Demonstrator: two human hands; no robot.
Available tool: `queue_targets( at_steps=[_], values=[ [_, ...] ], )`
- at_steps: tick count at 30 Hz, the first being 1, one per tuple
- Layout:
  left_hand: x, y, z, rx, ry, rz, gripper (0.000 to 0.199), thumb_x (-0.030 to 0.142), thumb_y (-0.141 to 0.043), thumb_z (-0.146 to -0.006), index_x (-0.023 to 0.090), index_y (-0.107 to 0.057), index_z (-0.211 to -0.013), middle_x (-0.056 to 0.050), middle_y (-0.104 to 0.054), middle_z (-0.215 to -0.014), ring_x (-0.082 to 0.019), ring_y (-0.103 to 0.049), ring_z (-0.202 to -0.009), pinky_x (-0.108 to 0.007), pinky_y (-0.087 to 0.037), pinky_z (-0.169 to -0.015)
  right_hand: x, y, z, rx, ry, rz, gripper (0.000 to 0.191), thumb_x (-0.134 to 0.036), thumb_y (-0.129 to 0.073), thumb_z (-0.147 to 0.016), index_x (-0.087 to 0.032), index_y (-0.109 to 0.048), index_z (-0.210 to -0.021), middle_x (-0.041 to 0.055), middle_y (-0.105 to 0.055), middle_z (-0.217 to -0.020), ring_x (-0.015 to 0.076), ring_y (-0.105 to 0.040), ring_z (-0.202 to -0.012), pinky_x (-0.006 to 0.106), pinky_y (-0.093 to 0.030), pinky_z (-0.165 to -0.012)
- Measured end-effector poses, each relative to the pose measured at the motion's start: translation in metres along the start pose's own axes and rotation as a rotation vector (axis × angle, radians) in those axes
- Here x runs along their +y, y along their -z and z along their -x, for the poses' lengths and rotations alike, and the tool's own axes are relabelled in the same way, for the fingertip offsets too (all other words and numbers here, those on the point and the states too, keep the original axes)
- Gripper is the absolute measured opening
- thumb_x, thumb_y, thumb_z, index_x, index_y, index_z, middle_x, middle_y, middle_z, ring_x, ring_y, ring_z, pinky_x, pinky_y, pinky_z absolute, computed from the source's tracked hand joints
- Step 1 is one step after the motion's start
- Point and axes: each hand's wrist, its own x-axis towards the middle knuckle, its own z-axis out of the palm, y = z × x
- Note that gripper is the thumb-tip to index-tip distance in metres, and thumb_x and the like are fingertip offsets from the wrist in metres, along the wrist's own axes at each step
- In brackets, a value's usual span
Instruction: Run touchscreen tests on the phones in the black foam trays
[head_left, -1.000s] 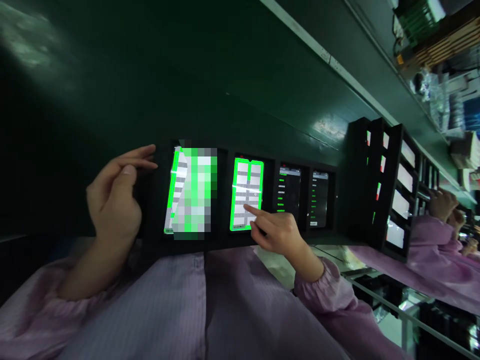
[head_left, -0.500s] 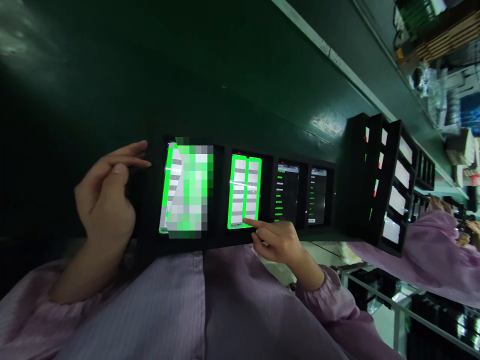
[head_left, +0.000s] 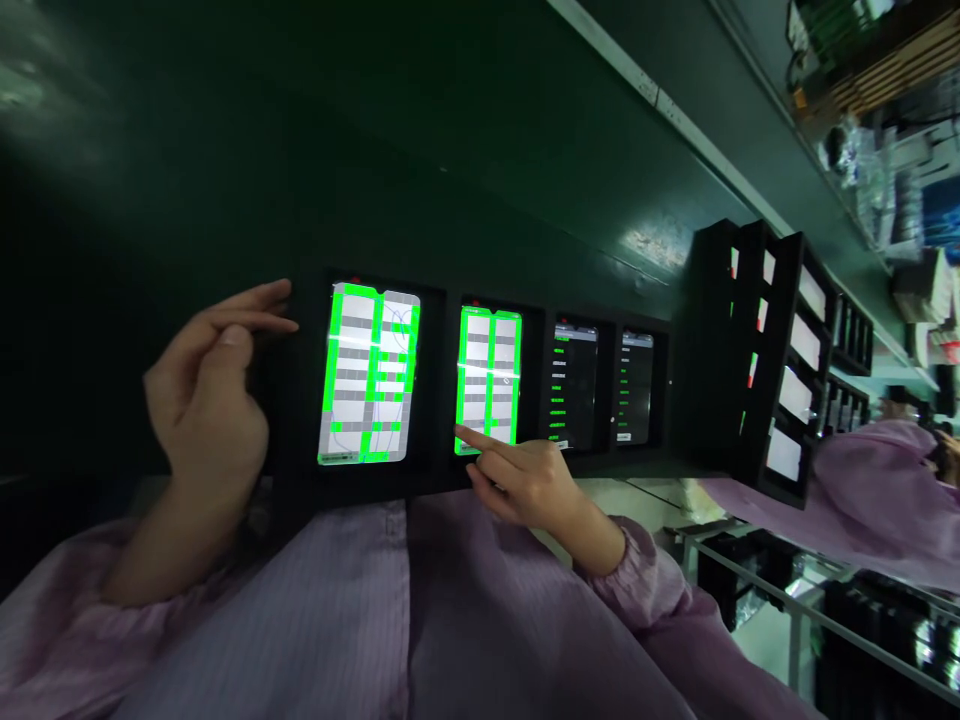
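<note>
Right hand point(head_left: 525, 485) slid left to second phone's point(head_left: 475, 350) near-left edge; index out, others curled, gripping nothing | lower row newly part-green: marked area grew | phone in tray point(head_left: 533, 375) on bench point(head_left: 450, 215) | left hand point(head_left: 210, 400) loose, unladen

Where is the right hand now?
In the head view, the right hand is right of centre, its index finger over the lower left of the second phone from the left.

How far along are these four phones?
Partway, apparently. Looks done: green sides and middle line on the second phone from the left. In hand: the right hand points at its lower left edge. Likely remaining: grey blocks there and on the leftmost phone. The two dark-screened phones: unclear.
</note>
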Motion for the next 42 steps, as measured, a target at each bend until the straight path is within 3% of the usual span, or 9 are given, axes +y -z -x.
queue_targets(
  at_steps=[4, 12, 17, 24, 29, 36, 42],
  values=[
    [-0.005, 0.001, -0.001, -0.035, -0.072, 0.034, 0.021, 0.026, -0.051, -0.087, 0.019, -0.069, -0.081, -0.003, -0.075, -0.12, -0.018, -0.067, -0.121, -0.035, -0.049, -0.109, 0.003, 0.004, -0.001, 0.073, -0.029, -0.021, 0.037, -0.016, -0.048, -0.103, -0.021, -0.061, -0.069, 0.0012, -0.083, -0.11, 0.0054, -0.066, -0.053, 0.023, -0.045, -0.042],
    [0.0, -0.001, 0.001, 0.002, 0.071, -0.032, 0.022, 0.02, -0.048, -0.083, 0.019, -0.07, -0.081, -0.001, -0.075, -0.121, -0.021, -0.066, -0.121, -0.042, -0.054, -0.109, 0.018, 0.024, 0.02, 0.106, -0.168, 0.007, 0.036, -0.012, -0.052, -0.098, -0.021, -0.056, -0.063, 0.0031, -0.084, -0.096, 0.0058, -0.062, -0.047, 0.022, -0.047, -0.043],
    [-0.005, 0.0, 0.001, -0.002, 0.03, 0.009, 0.02, 0.021, -0.05, -0.083, 0.019, -0.07, -0.08, -0.001, -0.076, -0.119, -0.021, -0.066, -0.122, -0.041, -0.054, -0.109, 0.024, 0.019, 0.009, 0.159, -0.175, 0.016, 0.03, -0.011, -0.053, -0.097, -0.02, -0.062, -0.07, 0.0035, -0.084, -0.101, 0.0068, -0.066, -0.05, 0.022, -0.047, -0.044],
    [0.0, 0.0, -0.001, -0.009, -0.016, -0.001, 0.02, 0.024, -0.049, -0.086, 0.02, -0.068, -0.079, -0.002, -0.076, -0.118, -0.017, -0.066, -0.119, -0.036, -0.047, -0.11, 0.022, 0.006, -0.005, 0.073, -0.129, 0.029, 0.03, -0.014, -0.049, -0.099, -0.021, -0.07, -0.078, 0.0034, -0.082, -0.113, 0.008, -0.07, -0.058, 0.023, -0.05, -0.048],
    [-0.003, -0.002, -0.001, -0.016, -0.053, 0.056, 0.02, 0.024, -0.051, -0.086, 0.02, -0.069, -0.079, -0.002, -0.076, -0.117, -0.017, -0.068, -0.117, -0.035, -0.046, -0.108, 0.013, -0.004, -0.019, 0.076, -0.048, 0.018, 0.034, -0.019, -0.046, -0.103, -0.02, -0.072, -0.081, 0.0024, -0.083, -0.107, 0.0066, -0.065, -0.053, 0.023, -0.047, -0.047],
    [-0.005, -0.001, 0.0, 0.007, -0.039, 0.009, 0.021, 0.025, -0.051, -0.087, 0.02, -0.069, -0.079, -0.001, -0.077, -0.113, -0.016, -0.068, -0.115, -0.033, -0.051, -0.103, 0.016, -0.01, -0.024, -0.008, -0.153, 0.022, 0.037, -0.022, -0.044, -0.105, -0.02, -0.071, -0.079, 0.0035, -0.081, -0.115, 0.0067, -0.065, -0.055, 0.024, -0.046, -0.048],
    [0.0, 0.001, 0.0, -0.049, -0.038, -0.019, 0.023, 0.026, -0.048, -0.091, 0.018, -0.068, -0.08, -0.005, -0.075, -0.118, -0.018, -0.065, -0.123, -0.037, -0.045, -0.118, 0.027, 0.004, -0.015, 0.12, -0.198, 0.01, 0.031, -0.016, -0.048, -0.101, -0.021, -0.072, -0.083, 0.0036, -0.082, -0.112, 0.0092, -0.073, -0.066, 0.022, -0.051, -0.052]
  ],
)
